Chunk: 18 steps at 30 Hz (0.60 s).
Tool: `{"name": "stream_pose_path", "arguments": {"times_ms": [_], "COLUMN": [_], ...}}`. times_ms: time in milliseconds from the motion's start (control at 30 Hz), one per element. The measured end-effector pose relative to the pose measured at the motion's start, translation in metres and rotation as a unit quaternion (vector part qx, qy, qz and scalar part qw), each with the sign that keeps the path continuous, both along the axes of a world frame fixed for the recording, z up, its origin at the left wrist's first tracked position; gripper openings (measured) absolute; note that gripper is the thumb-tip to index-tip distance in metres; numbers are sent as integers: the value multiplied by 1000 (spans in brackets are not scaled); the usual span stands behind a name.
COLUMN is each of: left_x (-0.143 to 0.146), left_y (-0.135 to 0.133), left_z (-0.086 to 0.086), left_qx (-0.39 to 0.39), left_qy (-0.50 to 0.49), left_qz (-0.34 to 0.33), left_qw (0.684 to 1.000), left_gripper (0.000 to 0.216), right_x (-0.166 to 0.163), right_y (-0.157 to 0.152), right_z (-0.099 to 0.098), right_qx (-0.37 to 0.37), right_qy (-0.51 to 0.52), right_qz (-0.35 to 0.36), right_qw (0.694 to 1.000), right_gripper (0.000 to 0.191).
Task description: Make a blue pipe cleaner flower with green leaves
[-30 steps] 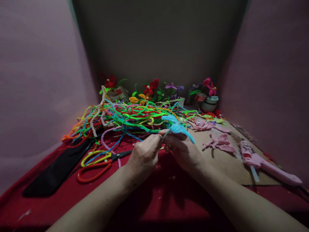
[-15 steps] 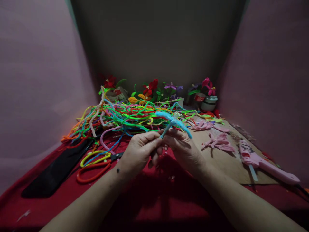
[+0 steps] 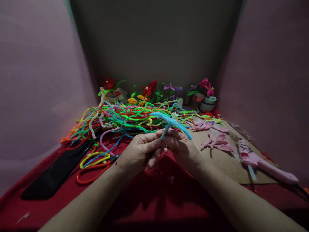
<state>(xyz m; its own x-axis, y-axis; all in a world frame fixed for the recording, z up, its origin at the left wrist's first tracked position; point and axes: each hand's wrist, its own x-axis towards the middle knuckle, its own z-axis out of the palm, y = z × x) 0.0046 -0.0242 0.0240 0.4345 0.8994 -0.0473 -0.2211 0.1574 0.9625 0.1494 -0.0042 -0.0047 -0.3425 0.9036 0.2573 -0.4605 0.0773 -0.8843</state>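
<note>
A light-blue pipe-cleaner flower (image 3: 172,122) is held up in the middle, its petals spread to both sides and a pale tuft at its centre. My left hand (image 3: 141,148) pinches the lower end of its stem between thumb and fingers. Close against it, my right hand (image 3: 182,148) is closed on the same stem just under the petals. The fingertips of both hands meet there and partly hide the stem's end. Behind the hands lies a heap of many-coloured pipe cleaners (image 3: 130,117).
Scissors (image 3: 93,172) with red and yellow handles and a black flat object (image 3: 53,175) lie left. At right, pink petal pieces (image 3: 217,142) and a pink glue gun (image 3: 265,164) rest on cardboard (image 3: 224,167). Finished flowers (image 3: 149,88) and a jar (image 3: 208,103) stand behind.
The flower has turned a little in my fingers, its left petal reaching further left and lower. Both hands stay together at the stem, with the view shifted slightly.
</note>
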Motion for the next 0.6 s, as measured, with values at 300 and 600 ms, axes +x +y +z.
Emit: {"name": "stream_pose_path", "arguments": {"times_ms": [300,600], "left_x": [1,-6], "left_y": [2,-2], "left_z": [0,15], "left_qx": [26,185], "left_qy": [16,90], "left_qz": [-1,233], "left_qw": [1000,950], "left_gripper": [22,17], "right_x": [-1,2], "right_y": [0,-10], "right_z": [1,17], "right_qx": [25,107], "right_qy": [-9,-36], "right_qz": [-29,-190], "right_qw": [999,975], "right_gripper": [13,4]}}
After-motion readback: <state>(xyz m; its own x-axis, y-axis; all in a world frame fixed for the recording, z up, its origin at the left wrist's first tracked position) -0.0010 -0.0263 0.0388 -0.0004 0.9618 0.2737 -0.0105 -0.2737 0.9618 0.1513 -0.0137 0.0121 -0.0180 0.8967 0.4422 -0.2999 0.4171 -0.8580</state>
